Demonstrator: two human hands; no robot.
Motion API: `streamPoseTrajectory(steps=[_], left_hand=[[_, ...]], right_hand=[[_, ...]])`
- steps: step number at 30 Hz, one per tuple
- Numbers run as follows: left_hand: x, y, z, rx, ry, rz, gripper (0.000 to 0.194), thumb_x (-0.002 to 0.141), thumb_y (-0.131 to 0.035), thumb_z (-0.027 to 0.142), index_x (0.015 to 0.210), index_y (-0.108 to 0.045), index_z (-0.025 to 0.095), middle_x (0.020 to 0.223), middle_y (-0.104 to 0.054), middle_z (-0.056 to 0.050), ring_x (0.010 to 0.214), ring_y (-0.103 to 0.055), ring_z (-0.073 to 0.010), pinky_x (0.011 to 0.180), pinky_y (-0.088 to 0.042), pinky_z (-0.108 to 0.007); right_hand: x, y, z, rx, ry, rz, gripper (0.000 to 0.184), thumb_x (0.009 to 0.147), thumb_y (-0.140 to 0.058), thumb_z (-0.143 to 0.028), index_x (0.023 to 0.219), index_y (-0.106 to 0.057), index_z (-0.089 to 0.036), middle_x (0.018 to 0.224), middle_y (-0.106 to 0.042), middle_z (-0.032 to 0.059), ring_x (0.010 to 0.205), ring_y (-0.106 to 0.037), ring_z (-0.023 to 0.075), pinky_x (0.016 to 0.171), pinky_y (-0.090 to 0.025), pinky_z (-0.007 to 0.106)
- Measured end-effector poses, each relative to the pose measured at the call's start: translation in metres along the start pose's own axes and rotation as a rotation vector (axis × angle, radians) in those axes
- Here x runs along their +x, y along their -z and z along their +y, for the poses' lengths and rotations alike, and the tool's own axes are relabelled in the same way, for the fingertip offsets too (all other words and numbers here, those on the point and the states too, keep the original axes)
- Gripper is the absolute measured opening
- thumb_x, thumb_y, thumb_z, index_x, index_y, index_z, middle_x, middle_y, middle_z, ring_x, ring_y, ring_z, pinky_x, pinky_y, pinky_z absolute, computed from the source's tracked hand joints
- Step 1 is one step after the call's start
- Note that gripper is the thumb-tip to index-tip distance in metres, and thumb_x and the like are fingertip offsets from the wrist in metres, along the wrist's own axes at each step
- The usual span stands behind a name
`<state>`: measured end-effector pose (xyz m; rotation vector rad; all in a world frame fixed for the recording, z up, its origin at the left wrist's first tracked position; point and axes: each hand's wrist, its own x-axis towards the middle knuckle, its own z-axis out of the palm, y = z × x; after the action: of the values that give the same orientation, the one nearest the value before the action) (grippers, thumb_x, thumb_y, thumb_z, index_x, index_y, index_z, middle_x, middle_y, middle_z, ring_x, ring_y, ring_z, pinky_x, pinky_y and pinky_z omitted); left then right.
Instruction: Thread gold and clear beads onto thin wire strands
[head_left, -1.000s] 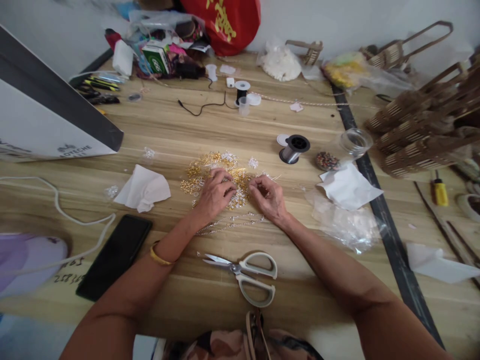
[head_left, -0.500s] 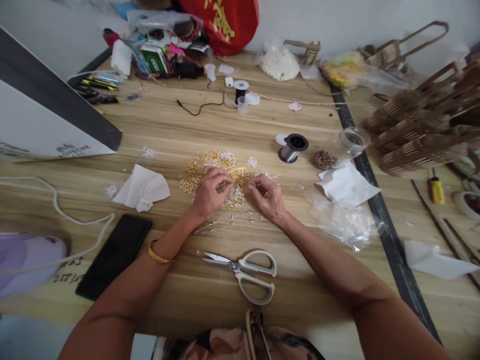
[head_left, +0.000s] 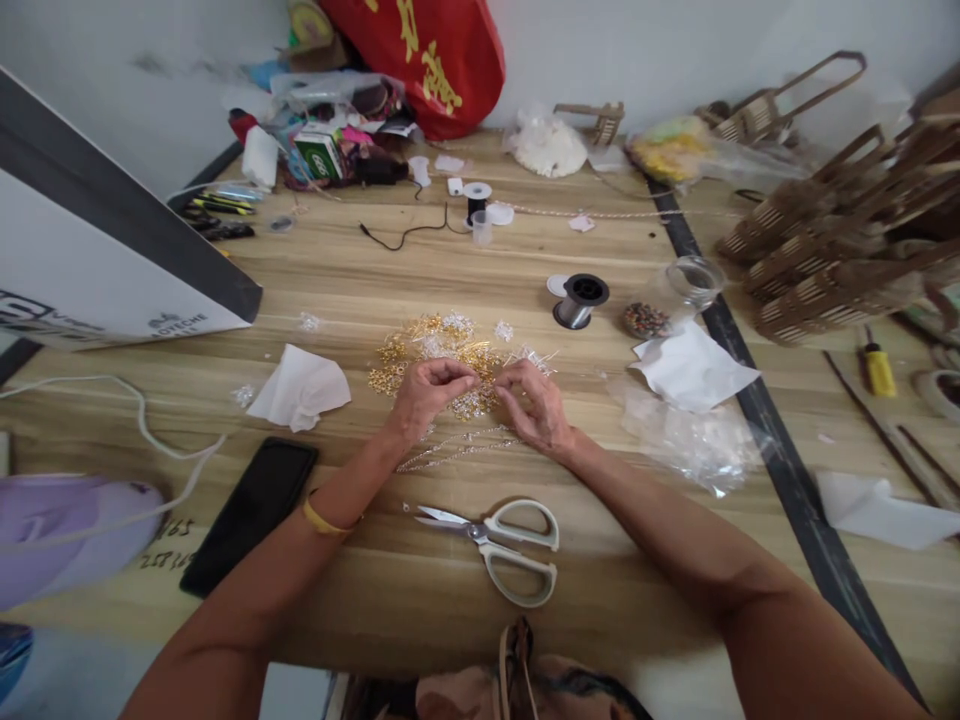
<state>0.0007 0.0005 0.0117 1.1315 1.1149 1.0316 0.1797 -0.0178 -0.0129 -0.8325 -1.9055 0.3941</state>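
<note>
My left hand (head_left: 429,398) is over a spread of small gold and silver beads (head_left: 388,378), thumb and forefinger pinched together. Opposite it, my right hand (head_left: 536,408) has its fingers curled, the thumb and forefinger tips close to the left fingertips. Whatever is between the fingertips of either hand is too small to make out. Just below the hands a thin silver chain (head_left: 442,455) lies in loose strands. White-handled scissors (head_left: 480,535) rest nearer to me, blades pointing left and slightly parted.
A black phone (head_left: 251,515) and a white paper (head_left: 300,388) lie on the left. To the right are a wire spool (head_left: 579,302), a clear jar of dark beads (head_left: 686,290), paper and clear plastic bags (head_left: 690,445). Woven baskets (head_left: 817,260) stand at the far right.
My left hand has turned and its pinched fingertips now reach closer to my right hand. The whole view has shifted slightly; the scissors and phone lie as before.
</note>
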Motion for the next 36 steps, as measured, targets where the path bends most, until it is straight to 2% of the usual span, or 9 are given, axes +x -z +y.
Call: streamPoseTrajectory(steps=[5, 12, 16, 36], left_hand=[[-0.002, -0.004, -0.004, -0.094, 0.022, -0.061, 0.016, 0.059, -0.079, 0.022, 0.073, -0.074, 0.017, 0.071, -0.072, -0.002, 0.067, -0.063, -0.0117, 0.071, -0.051, -0.026], [-0.008, -0.010, -0.015, -0.134, 0.020, -0.015, 0.017, 0.057, -0.081, 0.021, 0.073, -0.075, 0.018, 0.073, -0.072, -0.002, 0.068, -0.063, -0.0122, 0.072, -0.050, -0.026], [-0.009, -0.009, -0.020, -0.087, -0.003, 0.001, 0.018, 0.057, -0.082, 0.022, 0.072, -0.074, 0.018, 0.073, -0.072, -0.002, 0.069, -0.064, -0.0135, 0.072, -0.050, -0.026], [-0.004, 0.000, -0.026, -0.096, -0.033, -0.004, 0.016, 0.056, -0.082, 0.023, 0.069, -0.073, 0.018, 0.072, -0.071, -0.001, 0.069, -0.063, -0.0128, 0.073, -0.050, -0.026]], right_hand=[[-0.002, -0.002, 0.002, 0.008, 0.025, 0.018, 0.006, 0.088, -0.050, -0.017, 0.091, -0.053, -0.020, 0.081, -0.058, 0.0044, 0.078, -0.054, 0.0166, 0.071, -0.047, 0.033], [-0.004, -0.003, 0.003, -0.011, 0.022, 0.025, 0.010, 0.088, -0.051, -0.016, 0.096, -0.055, -0.021, 0.087, -0.061, 0.0059, 0.082, -0.056, 0.0173, 0.074, -0.049, 0.034], [-0.003, -0.002, 0.004, -0.028, 0.024, 0.014, 0.011, 0.089, -0.051, -0.016, 0.097, -0.056, -0.020, 0.087, -0.062, 0.0063, 0.083, -0.057, 0.0174, 0.074, -0.049, 0.034], [-0.003, -0.002, 0.007, -0.016, 0.017, -0.021, 0.007, 0.088, -0.052, -0.019, 0.094, -0.055, -0.020, 0.085, -0.061, 0.0057, 0.081, -0.056, 0.0174, 0.075, -0.048, 0.035]])
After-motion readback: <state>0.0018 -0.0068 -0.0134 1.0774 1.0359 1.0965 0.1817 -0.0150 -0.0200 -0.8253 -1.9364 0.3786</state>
